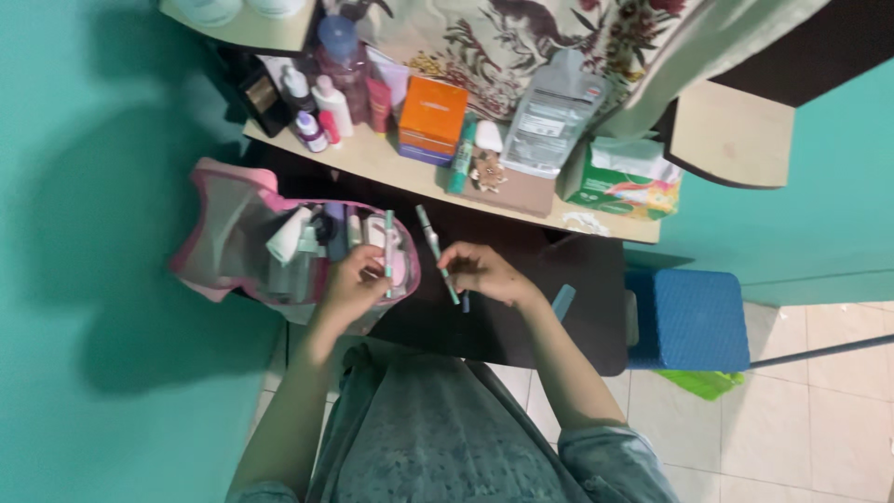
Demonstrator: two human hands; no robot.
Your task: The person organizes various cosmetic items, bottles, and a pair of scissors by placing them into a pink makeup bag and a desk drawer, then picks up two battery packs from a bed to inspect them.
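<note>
Denim lap lowest; above it, the left hand (pixel 352 282) grips a green pen (pixel 388 253) upright over the pink pouch (pixel 228 237). At three o'clock, the right hand (pixel 484 273) pinches a second slanted pen (pixel 436 250) above the dark tabletop (pixel 559 270).

The scene is seen from a single head-worn camera, aimed steeply down and forward from close above the lap, so that the two forearms are framed low, the dark tabletop (pixel 568 279) mid-frame and the cluttered shelf (pixel 391 163) at the top.
</note>
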